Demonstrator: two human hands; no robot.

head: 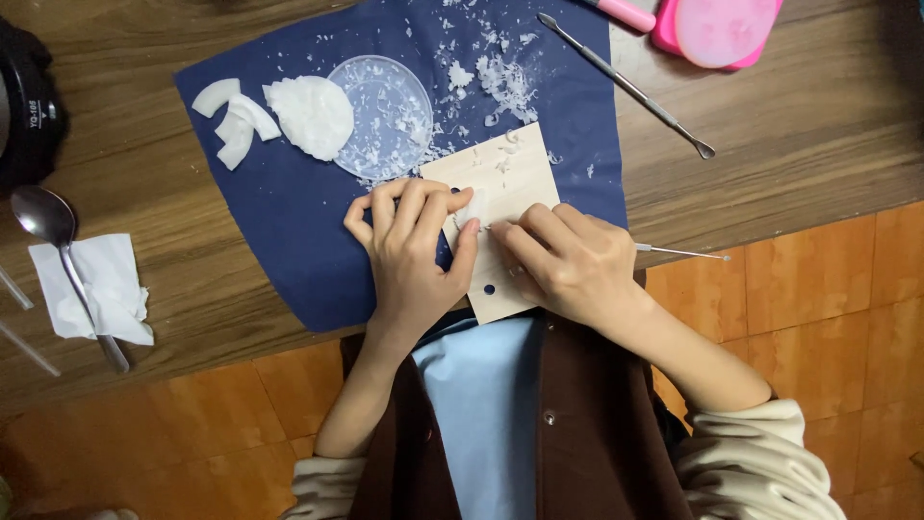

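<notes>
Carving a small white piece [466, 218] on the pale wooden board [510, 183], which sits on the navy cloth [289, 221] at the table edge. Left hand [412, 252] has fingers curled, pinching the piece down. Right hand [570, 262] is closed around a thin metal tool [679, 253], tip at the piece. Judgement: shallow strokes away from the left fingertips (they're very close); the board overhangs, so press lightly.
</notes>
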